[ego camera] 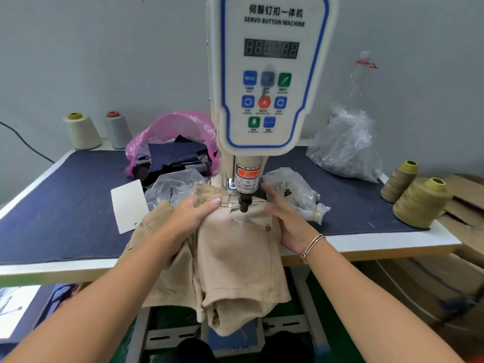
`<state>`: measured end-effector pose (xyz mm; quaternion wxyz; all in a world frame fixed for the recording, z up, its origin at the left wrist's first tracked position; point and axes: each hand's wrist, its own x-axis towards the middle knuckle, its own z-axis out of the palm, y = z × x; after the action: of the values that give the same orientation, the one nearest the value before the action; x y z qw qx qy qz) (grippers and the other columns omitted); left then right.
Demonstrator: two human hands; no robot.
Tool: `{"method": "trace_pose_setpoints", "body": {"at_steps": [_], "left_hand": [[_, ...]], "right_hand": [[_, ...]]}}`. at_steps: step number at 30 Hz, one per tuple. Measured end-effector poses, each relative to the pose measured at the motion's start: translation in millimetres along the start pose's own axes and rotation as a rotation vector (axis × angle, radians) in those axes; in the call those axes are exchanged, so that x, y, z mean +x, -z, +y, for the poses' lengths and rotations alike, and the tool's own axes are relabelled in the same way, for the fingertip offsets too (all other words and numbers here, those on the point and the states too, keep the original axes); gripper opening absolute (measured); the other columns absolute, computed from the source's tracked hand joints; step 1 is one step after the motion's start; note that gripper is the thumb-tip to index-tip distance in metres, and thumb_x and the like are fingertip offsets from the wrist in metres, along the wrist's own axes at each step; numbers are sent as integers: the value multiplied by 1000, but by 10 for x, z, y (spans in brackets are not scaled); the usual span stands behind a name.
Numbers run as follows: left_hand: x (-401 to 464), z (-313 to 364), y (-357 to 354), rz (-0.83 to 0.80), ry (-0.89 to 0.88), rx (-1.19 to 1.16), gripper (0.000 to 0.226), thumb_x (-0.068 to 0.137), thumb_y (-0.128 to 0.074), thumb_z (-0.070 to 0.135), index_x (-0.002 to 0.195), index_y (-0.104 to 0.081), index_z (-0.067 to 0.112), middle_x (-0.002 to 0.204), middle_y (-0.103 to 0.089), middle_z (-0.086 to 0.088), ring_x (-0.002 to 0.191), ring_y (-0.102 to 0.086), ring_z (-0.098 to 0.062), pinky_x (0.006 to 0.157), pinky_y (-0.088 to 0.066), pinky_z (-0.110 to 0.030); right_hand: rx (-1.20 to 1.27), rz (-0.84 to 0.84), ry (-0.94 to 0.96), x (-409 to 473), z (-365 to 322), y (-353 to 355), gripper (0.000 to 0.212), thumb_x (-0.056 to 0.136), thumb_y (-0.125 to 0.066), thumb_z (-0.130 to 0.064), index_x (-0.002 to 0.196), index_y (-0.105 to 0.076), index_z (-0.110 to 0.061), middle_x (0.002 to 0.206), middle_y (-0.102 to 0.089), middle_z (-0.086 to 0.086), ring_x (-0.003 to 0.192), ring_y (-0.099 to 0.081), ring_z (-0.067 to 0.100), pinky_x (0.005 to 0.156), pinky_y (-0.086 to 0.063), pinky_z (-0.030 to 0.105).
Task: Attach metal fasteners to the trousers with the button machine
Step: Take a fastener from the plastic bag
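- Tan cotton trousers point(235, 252) lie across the near edge of the table point(65, 205), waistband under the button machine point(267, 74), legs hanging off toward us
- We hold our left hand point(192, 218) on the waistband left of the punch point(244, 204), fingers curled over a fold of cloth and gripping it
- Our right hand point(284, 221) lies on the right of the pocket, fingers fairly straight and pressing the fabric flat; it grips nothing that we can see
- We judge this to be the positioning step: the pocket corner sits right under the punch tip, and fasteners already show on the pocket point(268, 228)
- Next, we think, the cloth must stay taut and still while the press fires, with fingertips kept out from under the punch; both hands are near it
- Room is tight on the right, where a clear plastic bag point(296, 192) lies just beside our hand
- On the left a white card point(128, 205) lies close, with dark bare table beyond it
- Far back, a pink bag of scraps point(170, 142) and thread cones point(419, 203) stand well apart from the work
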<state>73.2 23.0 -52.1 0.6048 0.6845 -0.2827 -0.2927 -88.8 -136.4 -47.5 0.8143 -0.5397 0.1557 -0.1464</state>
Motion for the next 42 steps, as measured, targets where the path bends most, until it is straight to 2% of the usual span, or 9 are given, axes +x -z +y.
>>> {"method": "trace_pose_setpoints", "body": {"at_steps": [5, 8, 13, 21, 25, 28, 32, 36, 42], "left_hand": [[50, 1, -80, 108, 9, 82, 14, 87, -63, 46, 90, -70, 34, 84, -72, 21, 81, -67, 1, 69, -46, -20], [59, -4, -83, 138, -5, 127, 15, 88, -62, 45, 90, -68, 32, 87, -71, 18, 84, -64, 2, 70, -45, -19], [36, -1, -76, 111, -50, 85, 9, 91, -61, 34, 90, -68, 29, 81, -71, 19, 70, -64, 11, 54, -41, -2], [36, -33, -56, 105, -61, 41, 7, 92, -61, 30, 89, -67, 28, 78, -72, 20, 70, -65, 10, 57, -43, -6], [70, -47, -68, 93, -68, 46, 4, 90, -64, 27, 92, -67, 27, 82, -72, 19, 75, -66, 7, 62, -45, -8], [89, -42, -83, 91, -70, 56, 4, 88, -67, 25, 92, -67, 27, 81, -71, 20, 75, -65, 9, 62, -45, -6], [78, -62, -93, 113, -68, 66, 3, 87, -67, 29, 88, -67, 32, 79, -71, 24, 76, -64, 9, 62, -44, -8], [67, -68, -108, 140, -65, 68, 2, 87, -67, 31, 86, -67, 34, 80, -70, 24, 78, -63, 9, 68, -43, -16], [59, -53, -127, 150, -65, 74, 1, 87, -67, 31, 87, -66, 32, 81, -70, 22, 79, -63, 7, 67, -44, -16]], "right_hand": [[-152, -5, 100, -12, 127, 54, 77, 79, -63, 6, 135, -38, -41, 116, -59, -18, 103, -64, 5, 80, -52, 21], [-177, 93, 166, 37, 170, 26, 60, 85, -55, 8, 132, -46, -28, 114, -62, -11, 96, -65, 0, 75, -51, 16], [-199, 173, 189, 104, 221, 34, 42, 87, -59, 0, 117, -56, -30, 117, -64, -1, 99, -65, 8, 77, -50, 18], [-147, 136, 171, 117, 249, 65, 37, 88, -60, -5, 115, -57, -29, 109, -66, 7, 88, -66, 11, 70, -52, 22], [-134, 144, 208, 123, 265, 48, 28, 89, -55, 1, 97, -67, -23, 103, -70, -9, 95, -63, 8, 76, -50, 18], [-144, 182, 199, 136, 273, 50, 28, 91, -51, 1, 84, -70, -18, 115, -65, -4, 104, -59, 8, 87, -47, 18], [-282, 154, 196, 71, 248, 22, 9, 81, -62, -21, 89, -65, -26, 101, -61, -10, 87, -56, 1, 76, -45, 13], [-410, 104, 183, 15, 245, 36, 31, 70, -67, -26, 99, -60, -34, 111, -55, -13, 88, -56, -11, 73, -44, 8], [-378, 101, 143, 26, 232, 37, 31, 70, -67, -27, 100, -61, -36, 116, -57, -1, 100, -56, 11, 79, -46, 19]]}}
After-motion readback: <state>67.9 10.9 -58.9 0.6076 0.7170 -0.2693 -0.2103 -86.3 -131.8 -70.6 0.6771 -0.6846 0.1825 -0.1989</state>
